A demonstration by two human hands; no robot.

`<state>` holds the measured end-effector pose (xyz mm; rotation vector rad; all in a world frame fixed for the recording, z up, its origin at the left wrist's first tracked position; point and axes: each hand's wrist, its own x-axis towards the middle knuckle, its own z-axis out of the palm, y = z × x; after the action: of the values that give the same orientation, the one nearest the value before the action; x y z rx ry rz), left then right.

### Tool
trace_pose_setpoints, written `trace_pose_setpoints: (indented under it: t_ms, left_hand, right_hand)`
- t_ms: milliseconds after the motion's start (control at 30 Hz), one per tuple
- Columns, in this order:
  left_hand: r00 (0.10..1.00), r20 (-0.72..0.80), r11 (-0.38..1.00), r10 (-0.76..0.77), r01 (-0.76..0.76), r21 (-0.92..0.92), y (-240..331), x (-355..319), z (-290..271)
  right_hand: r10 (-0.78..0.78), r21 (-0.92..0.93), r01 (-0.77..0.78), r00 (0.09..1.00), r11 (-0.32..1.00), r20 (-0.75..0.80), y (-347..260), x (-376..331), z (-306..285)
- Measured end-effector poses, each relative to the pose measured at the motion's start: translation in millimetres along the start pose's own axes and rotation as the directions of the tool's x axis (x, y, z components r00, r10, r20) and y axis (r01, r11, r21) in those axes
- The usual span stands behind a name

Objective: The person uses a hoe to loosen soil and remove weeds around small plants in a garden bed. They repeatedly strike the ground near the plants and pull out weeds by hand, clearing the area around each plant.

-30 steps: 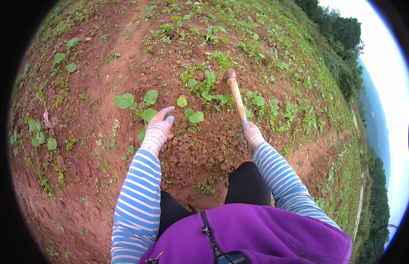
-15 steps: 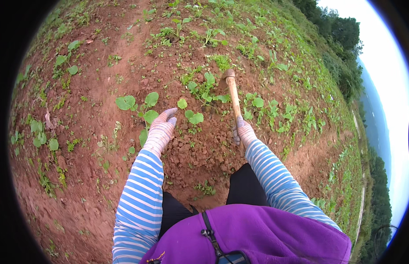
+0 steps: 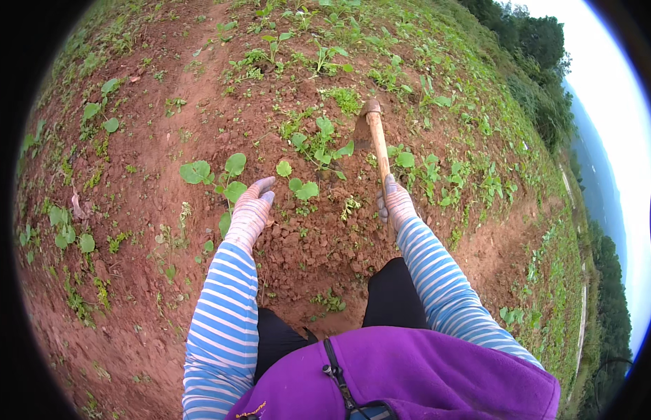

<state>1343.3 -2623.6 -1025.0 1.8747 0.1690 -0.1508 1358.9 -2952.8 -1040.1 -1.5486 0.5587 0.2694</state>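
**Hoe in the right hand, left hand open among seedlings**

The right hand (image 3: 395, 203), gloved, is wrapped around the wooden handle of the hoe (image 3: 376, 136). The handle runs up and away from the hand, and the blade at its far end sits in the red soil (image 3: 164, 294) beside a leafy seedling (image 3: 318, 143).

The left hand (image 3: 252, 208), also gloved, holds nothing; its fingers are loosely spread, reaching forward just beside a broad-leaved plant (image 3: 227, 178) on its left. A smaller sprout (image 3: 301, 185) stands between the two hands.

Bare, crumbly soil lies directly before the knees and stretches left, with only scattered weeds. To the right, denser green growth crowds the hoe's side, and the ground falls away toward a line of trees (image 3: 535, 42) at the field's edge.
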Motion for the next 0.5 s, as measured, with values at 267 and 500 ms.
trace_pose_setpoints:
  t_ms: [267, 500]
  left_hand:
    - [1.0, 0.004, 0.995, 0.015, -0.015, -0.099, -4.5, -0.6, -4.0]
    - [1.0, -0.005, 0.993, 0.006, -0.007, -0.121, -0.5, -8.5, -10.9]
  right_hand:
    - [0.117, 0.135, -0.125, 0.991, 0.983, 0.062, 35.1, -56.0, -12.4]
    - [0.02, 0.443, -0.1, 0.983, 0.891, 0.181, -25.6, 38.1, 60.3]
